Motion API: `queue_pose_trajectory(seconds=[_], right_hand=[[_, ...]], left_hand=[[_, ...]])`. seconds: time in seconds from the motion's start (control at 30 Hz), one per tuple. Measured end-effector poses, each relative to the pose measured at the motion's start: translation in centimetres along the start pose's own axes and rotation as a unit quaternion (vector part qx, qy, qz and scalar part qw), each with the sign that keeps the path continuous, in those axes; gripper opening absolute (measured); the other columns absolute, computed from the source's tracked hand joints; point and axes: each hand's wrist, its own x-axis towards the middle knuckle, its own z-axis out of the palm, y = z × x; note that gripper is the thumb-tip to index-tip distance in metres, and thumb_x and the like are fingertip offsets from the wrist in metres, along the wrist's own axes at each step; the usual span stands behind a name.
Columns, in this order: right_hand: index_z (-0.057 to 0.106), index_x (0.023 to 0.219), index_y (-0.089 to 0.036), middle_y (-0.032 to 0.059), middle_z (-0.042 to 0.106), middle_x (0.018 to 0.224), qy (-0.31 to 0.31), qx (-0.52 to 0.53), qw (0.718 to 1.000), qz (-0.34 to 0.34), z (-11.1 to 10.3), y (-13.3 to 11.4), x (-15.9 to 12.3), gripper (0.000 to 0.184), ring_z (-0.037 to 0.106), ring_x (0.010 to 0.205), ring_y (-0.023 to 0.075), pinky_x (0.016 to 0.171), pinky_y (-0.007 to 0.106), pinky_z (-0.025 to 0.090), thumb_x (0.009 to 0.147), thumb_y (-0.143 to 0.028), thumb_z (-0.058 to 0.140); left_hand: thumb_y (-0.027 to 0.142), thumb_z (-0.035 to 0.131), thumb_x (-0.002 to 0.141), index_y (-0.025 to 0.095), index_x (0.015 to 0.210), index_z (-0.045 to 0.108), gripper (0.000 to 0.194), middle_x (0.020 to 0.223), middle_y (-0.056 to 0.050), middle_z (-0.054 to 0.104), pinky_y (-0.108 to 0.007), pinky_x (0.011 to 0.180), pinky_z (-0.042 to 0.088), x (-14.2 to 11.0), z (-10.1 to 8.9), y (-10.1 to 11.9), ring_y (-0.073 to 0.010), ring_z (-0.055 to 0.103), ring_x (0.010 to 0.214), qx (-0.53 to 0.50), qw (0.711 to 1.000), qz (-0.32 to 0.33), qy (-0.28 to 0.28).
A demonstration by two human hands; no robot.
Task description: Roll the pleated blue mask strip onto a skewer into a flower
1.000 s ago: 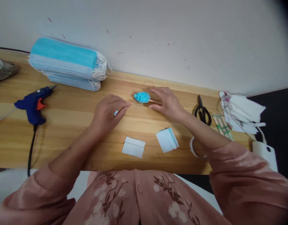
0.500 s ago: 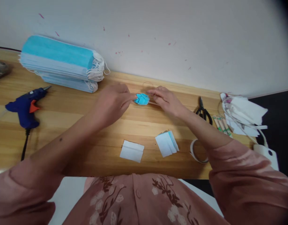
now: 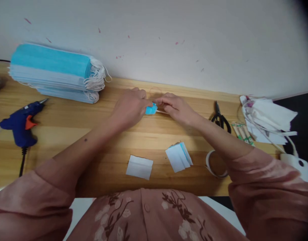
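Observation:
Between my hands is a small bunched piece of bright blue mask fabric (image 3: 151, 109). My left hand (image 3: 132, 106) is closed, its thumb and finger pinching the fabric's upper left and covering part of it. My right hand (image 3: 176, 107) has its fingers closed at the fabric's right side, around a thin white stick (image 3: 162, 112) that runs out from the fabric under the fingers. A faint thin loop of thread or wire (image 3: 156, 89) arches above the fingertips; which hand holds it I cannot tell.
Face masks (image 3: 50, 72) lie stacked at the back left, above a blue glue gun (image 3: 20, 122). Cut white pieces (image 3: 139, 167) and a small pile (image 3: 178, 156) are near the front. Black scissors (image 3: 220, 119), a tape roll (image 3: 209, 164) and white cords (image 3: 264, 125) lie right.
My left hand has moved right and closer over the blue fabric, now covering more of it. The right hand stays about where it was. The view has shifted slightly.

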Motion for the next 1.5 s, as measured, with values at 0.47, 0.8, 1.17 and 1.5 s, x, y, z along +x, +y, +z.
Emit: queue_pose_trajectory(seconds=[0.47, 0.8, 1.17, 1.5], right_hand=[[0.074, 0.126, -0.022, 0.0098, 0.069, 0.105, 0.008, -0.017, 0.999, -0.033, 0.4, -0.6, -0.4, 0.05, 0.061, 0.101, 0.0257, 0.094, 0.043, 0.049, 0.09, -0.011, 0.042], [0.078, 0.118, -0.023, 0.009, 0.069, 0.104, 0.021, -0.035, 0.999, -0.032, 0.6, -0.5, 0.0, 0.051, 0.06, 0.1, 0.0256, 0.092, 0.044, 0.05, 0.084, -0.006, 0.044], [0.079, 0.115, -0.032, 0.005, 0.067, 0.096, 0.065, -0.031, 0.996, -0.062, 0.3, -1.2, -1.7, 0.043, 0.059, 0.091, 0.02, 0.086, 0.041, 0.049, 0.101, -0.017, 0.041], [0.079, 0.11, -0.03, 0.0054, 0.068, 0.096, 0.059, -0.032, 0.996, -0.066, 0.9, -0.9, -1.5, 0.04, 0.059, 0.09, 0.0203, 0.085, 0.04, 0.048, 0.103, -0.018, 0.042]], left_hand=[[0.02, 0.046, 0.1, 0.017, 0.091, 0.08, 0.036, 0.081, -0.01, 0.069, -0.034, 0.067, 0.04, -0.7, 0.2, -0.6, -0.0215, 0.058, 0.076, 0.001, 0.999, 0.043, 0.031], [0.017, 0.048, 0.098, 0.018, 0.088, 0.08, 0.034, 0.08, -0.009, 0.069, -0.034, 0.066, 0.04, -0.9, 0.8, -1.0, -0.0214, 0.058, 0.074, -0.011, 0.997, 0.056, 0.048], [0.017, 0.046, 0.099, 0.02, 0.092, 0.081, 0.036, 0.08, -0.008, 0.067, -0.035, 0.068, 0.04, -1.0, 0.4, -0.6, -0.0216, 0.058, 0.075, -0.021, 0.999, 0.029, 0.025], [0.018, 0.046, 0.1, 0.02, 0.089, 0.082, 0.038, 0.079, -0.009, 0.068, -0.034, 0.064, 0.034, -0.9, 0.8, -1.1, -0.0206, 0.055, 0.071, -0.007, 0.998, 0.053, 0.041]])
